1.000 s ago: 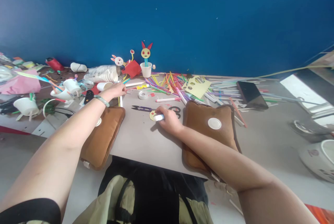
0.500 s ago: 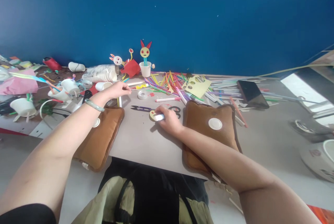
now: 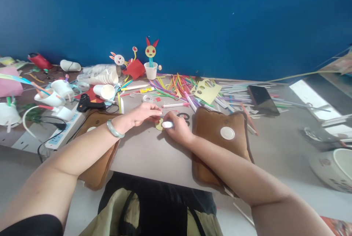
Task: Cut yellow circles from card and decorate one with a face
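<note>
My right hand (image 3: pixel 178 128) is closed around a white marker (image 3: pixel 167 124) with a light-blue tinge at its end. Just below the marker is a small pale-yellow paper disc (image 3: pixel 158 125), partly covered by my hands. From the left, my left hand (image 3: pixel 145 114) meets the right over the disc, its thumb and fingers pinched together. Whatever sits in that pinch is too small to make out. Dark scissors handles (image 3: pixel 183 119) lie just beyond my right hand; their blades are hidden behind the hands.
Brown cushions (image 3: pixel 210 162) (image 3: pixel 96 155) flank my hands. Behind lie colourful pipe cleaners (image 3: pixel 178 86), punched yellow paper (image 3: pixel 207 91) and a phone (image 3: pixel 263 100). A paper cup (image 3: pixel 151 71) holds a rabbit-faced figure. Leftward are a glue gun (image 3: pixel 89 103), power strip (image 3: pixel 66 129) and stacked cups (image 3: pixel 101 76).
My left hand has come down and right from above the left cushion to the paper disc beside my right hand. The right hand stays in place with the marker. The view has shifted slightly.
</note>
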`<action>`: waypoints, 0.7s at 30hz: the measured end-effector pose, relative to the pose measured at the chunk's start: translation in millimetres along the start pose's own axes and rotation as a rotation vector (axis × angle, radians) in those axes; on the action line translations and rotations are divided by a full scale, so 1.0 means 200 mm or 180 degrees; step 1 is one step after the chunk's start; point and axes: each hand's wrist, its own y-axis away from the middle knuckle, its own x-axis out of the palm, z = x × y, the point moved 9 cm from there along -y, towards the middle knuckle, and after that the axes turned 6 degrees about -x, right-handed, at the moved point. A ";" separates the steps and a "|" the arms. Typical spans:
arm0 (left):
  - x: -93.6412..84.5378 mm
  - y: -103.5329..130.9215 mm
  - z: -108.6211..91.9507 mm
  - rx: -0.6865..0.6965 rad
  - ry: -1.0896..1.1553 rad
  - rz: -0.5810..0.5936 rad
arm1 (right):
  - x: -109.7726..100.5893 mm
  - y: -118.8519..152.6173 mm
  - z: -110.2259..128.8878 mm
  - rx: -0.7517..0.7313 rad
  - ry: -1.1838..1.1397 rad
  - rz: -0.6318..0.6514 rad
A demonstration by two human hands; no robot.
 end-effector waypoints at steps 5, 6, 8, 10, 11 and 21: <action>-0.04 0.02 0.00 -0.0061 -0.0478 0.0058 | 0.00 0.01 0.02 -0.0022 0.0128 0.0110; -0.06 0.02 -0.02 0.0017 -0.0681 0.0021 | 0.00 0.01 0.03 -0.0079 0.0202 0.0149; -0.09 0.03 -0.07 0.0223 -0.1050 -0.0089 | 0.01 0.02 0.06 -0.0308 0.0480 0.0259; -0.11 0.05 -0.11 0.0397 -0.1281 -0.0193 | 0.03 0.04 0.12 -0.0679 0.0893 0.0361; -0.12 0.05 -0.13 0.0459 -0.1358 -0.0232 | 0.03 0.05 0.15 -0.0880 0.1107 0.0384; -0.01 0.07 -0.09 0.0719 -0.2104 0.0643 | 0.04 0.08 0.23 -0.1212 0.1639 0.0526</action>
